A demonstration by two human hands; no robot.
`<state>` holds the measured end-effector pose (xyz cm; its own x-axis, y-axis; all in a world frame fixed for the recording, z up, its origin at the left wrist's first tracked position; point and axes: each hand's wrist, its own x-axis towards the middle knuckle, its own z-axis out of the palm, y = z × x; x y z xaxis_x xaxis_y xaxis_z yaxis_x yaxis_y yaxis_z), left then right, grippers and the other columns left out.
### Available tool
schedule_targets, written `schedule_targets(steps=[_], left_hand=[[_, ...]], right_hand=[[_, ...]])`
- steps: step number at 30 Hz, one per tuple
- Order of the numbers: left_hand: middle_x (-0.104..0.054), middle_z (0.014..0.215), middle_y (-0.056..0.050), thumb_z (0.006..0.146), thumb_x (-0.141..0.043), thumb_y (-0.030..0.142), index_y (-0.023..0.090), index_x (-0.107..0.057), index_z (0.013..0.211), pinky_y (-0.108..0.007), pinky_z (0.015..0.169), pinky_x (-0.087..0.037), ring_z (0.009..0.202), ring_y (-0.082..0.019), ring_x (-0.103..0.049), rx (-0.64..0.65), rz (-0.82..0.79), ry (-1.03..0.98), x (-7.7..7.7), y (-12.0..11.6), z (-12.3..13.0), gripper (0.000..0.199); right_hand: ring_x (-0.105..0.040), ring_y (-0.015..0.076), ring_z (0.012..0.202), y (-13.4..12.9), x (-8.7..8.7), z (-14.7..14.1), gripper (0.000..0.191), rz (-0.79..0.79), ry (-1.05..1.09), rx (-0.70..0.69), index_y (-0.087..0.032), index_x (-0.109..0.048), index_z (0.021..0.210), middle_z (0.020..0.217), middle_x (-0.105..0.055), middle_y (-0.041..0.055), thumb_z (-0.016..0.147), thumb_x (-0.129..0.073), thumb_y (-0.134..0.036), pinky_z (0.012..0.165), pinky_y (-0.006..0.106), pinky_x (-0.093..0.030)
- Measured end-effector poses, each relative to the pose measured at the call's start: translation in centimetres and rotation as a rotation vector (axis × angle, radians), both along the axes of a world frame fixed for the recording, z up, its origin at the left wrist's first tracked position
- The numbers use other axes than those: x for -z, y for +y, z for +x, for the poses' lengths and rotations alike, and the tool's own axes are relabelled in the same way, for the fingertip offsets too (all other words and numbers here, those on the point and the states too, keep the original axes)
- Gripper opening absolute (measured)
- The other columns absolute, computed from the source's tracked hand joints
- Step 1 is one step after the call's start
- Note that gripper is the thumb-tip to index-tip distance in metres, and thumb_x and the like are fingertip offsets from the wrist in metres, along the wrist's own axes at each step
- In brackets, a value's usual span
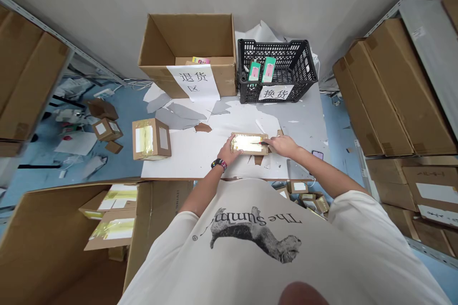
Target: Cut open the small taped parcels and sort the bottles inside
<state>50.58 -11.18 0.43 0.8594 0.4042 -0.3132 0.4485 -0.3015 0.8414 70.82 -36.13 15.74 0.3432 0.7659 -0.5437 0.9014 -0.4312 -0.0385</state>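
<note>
Well, left hand [229, 151] grips glare-whitened carton [246, 137]; right hand [283, 145] pinches mostly hidden tool [264, 143].

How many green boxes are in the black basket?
2: the left green box is near the left side of the black basket, and the right green box is just beside it. More may be hidden behind the front.

One head-worn view — forward and down over the table [304, 114]

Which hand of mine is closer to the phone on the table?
Right. Your right hand, at the right end of the small box, is left of the phone; your left hand is farther off, at the box's left end.
</note>
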Motion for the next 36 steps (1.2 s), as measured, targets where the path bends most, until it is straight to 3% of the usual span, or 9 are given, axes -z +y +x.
schedule_targets(steps=[8, 15, 17, 23, 30, 36], left_hand=[[-0.053, 0.175, -0.014, 0.085, -0.094, 0.050, 0.032, -0.040, 0.180, -0.056, 0.134, -0.043, 0.157, -0.039, -0.055, -0.041, -0.037, -0.034, 0.7, -0.4, 0.2, 0.111], [-0.053, 0.176, -0.013, 0.087, -0.092, 0.052, 0.032, -0.037, 0.181, -0.055, 0.133, -0.045, 0.158, -0.039, -0.055, -0.035, -0.004, -0.039, 0.7, -0.7, 0.2, 0.111], [-0.053, 0.176, -0.012, 0.088, -0.091, 0.052, 0.033, -0.037, 0.181, -0.054, 0.132, -0.047, 0.157, -0.039, -0.057, -0.027, 0.011, -0.020, 0.5, -0.7, 0.1, 0.109], [-0.053, 0.176, -0.013, 0.091, -0.089, 0.051, 0.032, -0.036, 0.181, -0.053, 0.131, -0.048, 0.156, -0.039, -0.057, 0.001, 0.044, 0.035, 0.0, -0.6, 0.2, 0.106], [-0.054, 0.173, -0.016, 0.093, -0.087, 0.051, 0.029, -0.035, 0.181, -0.052, 0.128, -0.051, 0.154, -0.038, -0.059, 0.010, 0.060, 0.051, -0.4, -0.6, 0.4, 0.105], [-0.065, 0.163, -0.014, 0.093, -0.085, 0.055, 0.036, -0.038, 0.180, -0.054, 0.117, -0.056, 0.144, -0.042, -0.065, 0.051, 0.141, 0.107, -1.4, -1.3, 0.7, 0.101]], right_hand=[[-0.078, 0.0324, 0.117, -4.9, -2.5, 2.9, 0.049, 0.025, -0.072, 0.128, -0.031, -0.059, 0.165, 0.141, -0.080, 0.0155, 0.121, -0.039, -0.038, 0.095, 0.040, -0.054], [-0.077, 0.0323, 0.123, 0.8, 0.7, 0.6, 0.051, 0.009, 0.048, 0.022, -0.030, -0.057, 0.167, 0.146, -0.078, 0.0143, 0.120, -0.039, -0.035, 0.099, 0.039, -0.052], [-0.077, 0.0332, 0.123, 1.4, 1.3, 0.7, 0.050, 0.010, 0.063, 0.006, -0.029, -0.058, 0.166, 0.144, -0.079, 0.0142, 0.119, -0.041, -0.034, 0.100, 0.041, -0.052], [-0.077, 0.0332, 0.121, -0.2, 0.7, 2.3, 0.050, -0.050, 0.042, -0.020, -0.031, -0.060, 0.165, 0.138, -0.081, 0.0160, 0.118, -0.043, -0.034, 0.098, 0.040, -0.051], [-0.079, 0.0328, 0.116, 2.5, 0.8, 0.8, 0.046, -0.094, 0.015, -0.043, -0.023, -0.063, 0.158, 0.132, -0.081, 0.0184, 0.118, -0.041, -0.028, 0.100, 0.041, -0.049], [-0.079, 0.0326, 0.116, 1.1, -0.1, 0.0, 0.048, -0.135, -0.010, 0.010, -0.028, -0.058, 0.162, 0.136, -0.081, 0.0174, 0.119, -0.037, -0.032, 0.096, 0.040, -0.052]])
